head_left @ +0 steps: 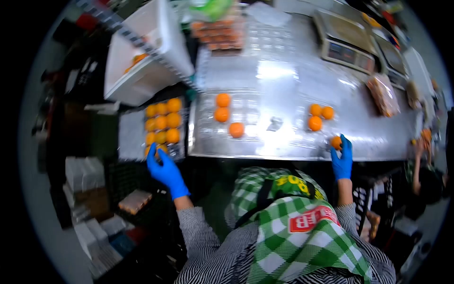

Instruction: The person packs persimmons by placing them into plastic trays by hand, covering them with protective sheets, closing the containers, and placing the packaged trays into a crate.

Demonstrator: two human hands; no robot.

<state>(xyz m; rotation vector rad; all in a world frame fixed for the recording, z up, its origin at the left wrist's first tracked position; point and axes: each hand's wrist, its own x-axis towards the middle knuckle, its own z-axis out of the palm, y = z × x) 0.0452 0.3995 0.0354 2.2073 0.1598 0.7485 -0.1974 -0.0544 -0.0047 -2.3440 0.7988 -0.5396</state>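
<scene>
My right hand (342, 163), in a blue glove, has its fingers closed round an orange (336, 142) near the front edge of the steel table (293, 150). Just beyond it, three loose oranges (315, 123) lie together. At the left, my gloved left hand (166, 175) reaches the near end of a tray packed with several oranges (161, 123), its fingers apart at the closest fruit. Between my hands, a clear pocketed plastic tray (248, 110) holds three oranges (222, 114).
A white foam box (124, 87) with orange fruit inside stands at the back left. Stacked packs (218, 35) and a weighing scale (347, 40) are at the far side. A wrapped pack (382, 94) lies at the right. Another person's arm (416, 165) shows at the far right.
</scene>
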